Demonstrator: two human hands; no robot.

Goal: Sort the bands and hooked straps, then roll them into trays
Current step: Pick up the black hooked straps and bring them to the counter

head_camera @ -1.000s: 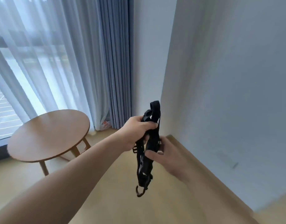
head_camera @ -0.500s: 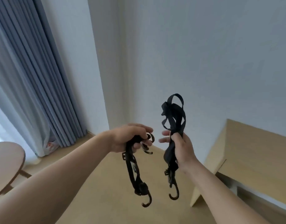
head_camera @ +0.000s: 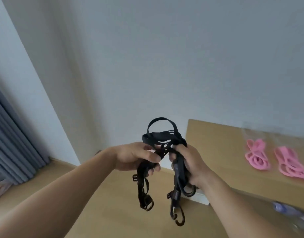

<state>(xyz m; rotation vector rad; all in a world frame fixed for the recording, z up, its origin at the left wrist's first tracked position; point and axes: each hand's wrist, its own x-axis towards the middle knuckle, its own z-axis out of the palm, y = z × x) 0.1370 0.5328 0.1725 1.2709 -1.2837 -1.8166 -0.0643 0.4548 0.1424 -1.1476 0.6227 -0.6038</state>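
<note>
Both my hands hold a bunch of black hooked straps in the air in front of me. My left hand grips one hanging length that ends in a buckle and hook. My right hand grips another length, and its dark hooks dangle below. Loops of strap stick up above both hands. Two bundles of pink bands lie on the wooden table at the right, blurred.
A white wall stands straight ahead. Grey curtains hang at the left over the wooden floor. A blurred bluish object lies at the lower right of the table.
The view has swung right, so the table with the pink bands is in sight. My hands have come together, and the strap loops sit bunched between them.
</note>
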